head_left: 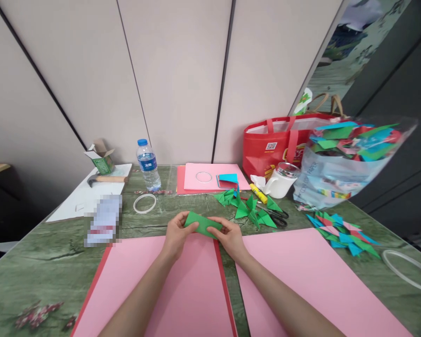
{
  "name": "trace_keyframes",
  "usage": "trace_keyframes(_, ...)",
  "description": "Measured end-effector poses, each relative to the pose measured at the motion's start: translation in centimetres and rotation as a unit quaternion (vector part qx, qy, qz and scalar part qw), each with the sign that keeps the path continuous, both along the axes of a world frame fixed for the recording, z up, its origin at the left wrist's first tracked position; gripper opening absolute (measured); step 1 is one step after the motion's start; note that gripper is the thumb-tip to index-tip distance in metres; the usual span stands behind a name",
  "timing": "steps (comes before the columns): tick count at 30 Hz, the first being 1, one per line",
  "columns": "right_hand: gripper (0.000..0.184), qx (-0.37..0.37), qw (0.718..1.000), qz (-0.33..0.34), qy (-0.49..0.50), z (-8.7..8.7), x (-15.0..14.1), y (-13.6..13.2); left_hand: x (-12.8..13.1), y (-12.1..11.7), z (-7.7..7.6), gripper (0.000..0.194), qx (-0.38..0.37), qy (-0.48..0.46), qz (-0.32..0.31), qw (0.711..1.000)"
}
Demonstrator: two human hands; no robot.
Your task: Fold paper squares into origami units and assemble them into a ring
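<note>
A folded green paper strip [201,224] is held up between both my hands, above the far edge of a pink sheet. My left hand [177,234] pinches its left end with the thumb in front. On the right end, my right hand [230,235] grips in the same way, thumb on the front face. Beneath my left arm lies a pink sheet [136,262] with red showing along its sides. Another pink sheet [294,262] lies under my right arm. Just beyond my hands are several folded green paper pieces [252,210].
Behind stand a water bottle [148,164], a white mug [282,180], a red bag [266,145] and a clear bag of coloured paper pieces [340,168]. Black-handled scissors [279,217] and a yellow tube [258,193] lie right of centre. A hammer [107,179] rests at left; white rings [145,203] lie about.
</note>
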State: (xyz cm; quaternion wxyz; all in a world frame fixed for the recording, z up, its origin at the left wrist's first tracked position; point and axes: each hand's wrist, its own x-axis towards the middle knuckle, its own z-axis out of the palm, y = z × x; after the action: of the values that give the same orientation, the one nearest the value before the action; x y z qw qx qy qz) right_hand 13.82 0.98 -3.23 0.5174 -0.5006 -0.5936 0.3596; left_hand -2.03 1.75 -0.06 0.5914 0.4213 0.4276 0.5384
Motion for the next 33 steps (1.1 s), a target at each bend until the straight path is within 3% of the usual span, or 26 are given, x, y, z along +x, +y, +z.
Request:
trace_keyframes(4,0.027,-0.015,1.000,-0.001,0.014,0.07,0.07,0.07,-0.04,-0.03,0.15,0.040,0.008,0.008,-0.011,1.000)
trace_keyframes(15,0.027,-0.005,1.000,0.005,0.016,0.05,0.10,0.10,-0.03,-0.05,-0.02,0.030,0.023,0.017,-0.006,1.000)
trace_keyframes(33,0.025,-0.003,1.000,-0.015,0.018,0.52,0.07,0.09,0.00,-0.03,-0.05,0.032,0.017,0.030,0.011,0.999)
